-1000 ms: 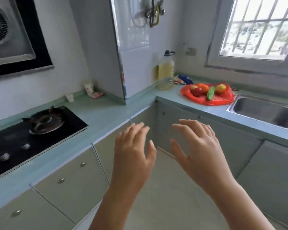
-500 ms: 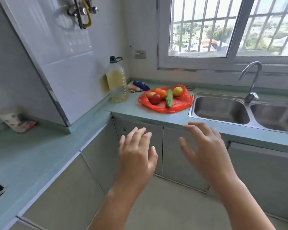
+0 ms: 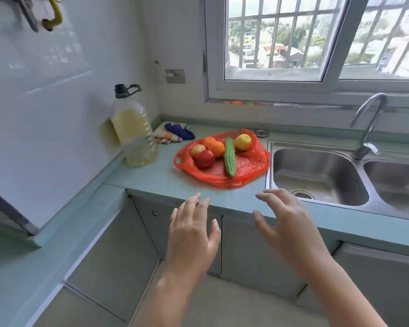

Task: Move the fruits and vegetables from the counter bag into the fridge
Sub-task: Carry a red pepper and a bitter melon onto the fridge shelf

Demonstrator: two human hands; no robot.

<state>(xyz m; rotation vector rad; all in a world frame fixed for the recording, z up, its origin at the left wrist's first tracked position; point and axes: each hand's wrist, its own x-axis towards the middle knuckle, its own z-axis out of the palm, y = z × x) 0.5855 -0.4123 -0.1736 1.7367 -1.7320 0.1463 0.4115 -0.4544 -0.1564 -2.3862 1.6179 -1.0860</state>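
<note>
A red plastic bag (image 3: pixel 250 171) lies spread flat on the pale green counter (image 3: pixel 156 178) beside the sink. On it rest a red apple (image 3: pixel 204 158), a yellow-red fruit (image 3: pixel 197 149), an orange (image 3: pixel 214 146), a green bitter gourd (image 3: pixel 230 159) and a yellow fruit (image 3: pixel 243 142). My left hand (image 3: pixel 191 234) and my right hand (image 3: pixel 285 224) hover open, fingers spread, just in front of the counter's front edge, short of the bag and touching nothing. No fridge is in view.
A large oil bottle (image 3: pixel 135 135) stands left of the bag against the white tiled wall. A crumpled cloth (image 3: pixel 175 133) lies in the back corner. A double steel sink (image 3: pixel 316 175) with a tap (image 3: pixel 370 123) is right of the bag. Cabinet doors (image 3: pixel 248 253) run below.
The view has swung right and moved closer, from the stove corner to the bag and sink. Both hands stay open and now reach the counter's front edge.
</note>
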